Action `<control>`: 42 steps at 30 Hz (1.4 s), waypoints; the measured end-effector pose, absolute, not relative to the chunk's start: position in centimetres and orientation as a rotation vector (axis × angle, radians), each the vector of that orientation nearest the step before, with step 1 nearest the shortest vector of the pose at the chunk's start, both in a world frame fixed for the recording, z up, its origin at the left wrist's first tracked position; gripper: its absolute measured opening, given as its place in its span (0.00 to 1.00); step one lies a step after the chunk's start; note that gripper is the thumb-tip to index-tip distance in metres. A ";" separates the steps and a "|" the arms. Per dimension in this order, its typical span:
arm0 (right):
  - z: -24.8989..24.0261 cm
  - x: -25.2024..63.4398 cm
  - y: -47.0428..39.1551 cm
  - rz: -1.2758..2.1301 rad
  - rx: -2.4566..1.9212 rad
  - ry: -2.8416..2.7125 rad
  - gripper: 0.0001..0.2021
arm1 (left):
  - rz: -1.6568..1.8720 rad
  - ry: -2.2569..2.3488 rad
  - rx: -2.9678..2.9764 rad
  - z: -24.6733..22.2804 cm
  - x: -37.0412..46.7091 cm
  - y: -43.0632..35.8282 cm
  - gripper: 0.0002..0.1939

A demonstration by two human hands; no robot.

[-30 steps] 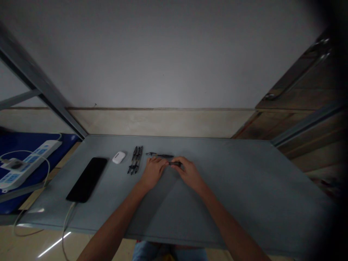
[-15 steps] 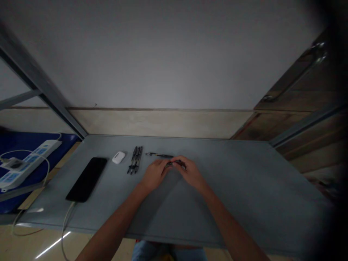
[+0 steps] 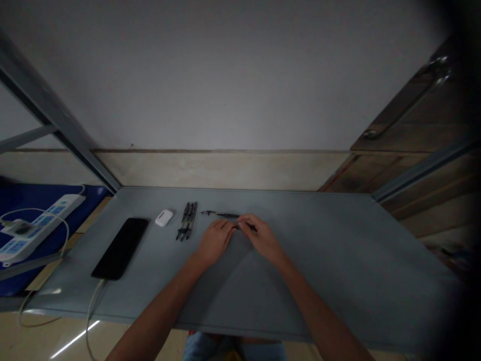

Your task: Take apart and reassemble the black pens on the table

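Both hands meet over the grey table, pinching a dark pen (image 3: 254,228) that lies crosswise and is mostly covered by the fingers. My left hand (image 3: 216,241) is closed on its left end, and my right hand (image 3: 260,235) grips the right part. Just beyond the fingertips another pen (image 3: 221,214) lies crosswise on the table. Farther left, three black pens (image 3: 187,220) rest side by side, pointing away from me.
A white earbud case (image 3: 164,217) and a black phone (image 3: 120,248) with a white cable lie on the left of the grey table (image 3: 338,271). Beyond its left edge, a white power strip (image 3: 41,225) sits on a blue surface. Metal posts rise at both back corners, before a wall.
The fingers have closed further over the pen, so less of it shows between the hands. Both hands stay in nearly the same place, and the other pens have not moved.
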State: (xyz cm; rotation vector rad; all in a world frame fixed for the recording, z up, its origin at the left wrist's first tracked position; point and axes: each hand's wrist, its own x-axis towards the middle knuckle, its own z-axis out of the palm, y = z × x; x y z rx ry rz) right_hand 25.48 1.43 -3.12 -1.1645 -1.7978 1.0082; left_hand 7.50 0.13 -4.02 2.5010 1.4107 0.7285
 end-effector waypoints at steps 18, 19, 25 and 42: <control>-3.7 26.3 2.3 1.034 -1.142 -1.782 0.11 | 0.623 1.580 2.338 -3.1 7.3 -0.2 0.16; -3.7 26.4 2.3 1.032 -1.146 -1.783 0.11 | 0.626 1.587 2.335 -3.1 7.1 -0.1 0.16; -3.1 26.8 2.6 0.977 -1.264 -1.716 0.12 | 0.643 1.649 2.292 -2.9 6.7 0.1 0.19; -4.8 28.2 3.7 0.488 -1.466 -1.624 0.11 | 0.858 1.585 1.980 -3.2 6.4 0.9 0.21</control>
